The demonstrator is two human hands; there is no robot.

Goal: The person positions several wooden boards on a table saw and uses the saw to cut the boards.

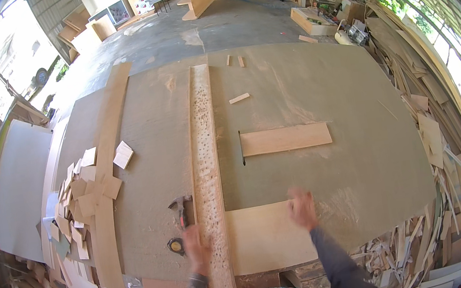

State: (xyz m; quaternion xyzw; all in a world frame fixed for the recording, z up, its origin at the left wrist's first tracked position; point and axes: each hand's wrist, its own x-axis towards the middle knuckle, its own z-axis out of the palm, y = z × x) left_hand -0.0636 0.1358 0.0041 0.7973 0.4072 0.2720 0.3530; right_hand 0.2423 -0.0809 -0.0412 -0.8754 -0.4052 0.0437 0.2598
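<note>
A pale plywood panel (263, 238) lies flat on the large worktable, its left edge along a long wooden strip (204, 147) with a speckled, pitted face. My right hand (302, 209) is closed over the panel's far right corner, slightly blurred. My left hand (197, 250) is at the strip's left side, its fingers smeared by motion. Just beyond it lies a claw hammer (180, 206) with a red and black handle, whose lower end is hidden by or close to the hand. A black and yellow tape measure (176, 245) sits left of that hand.
Farther out, a narrow board (286, 139) lies beside a dark slot (241, 148) in the tabletop (360, 156). Small wooden offcuts (77, 199) heap on a long plank (113, 113) at left. Scrap strips (433, 88) pile along the right side.
</note>
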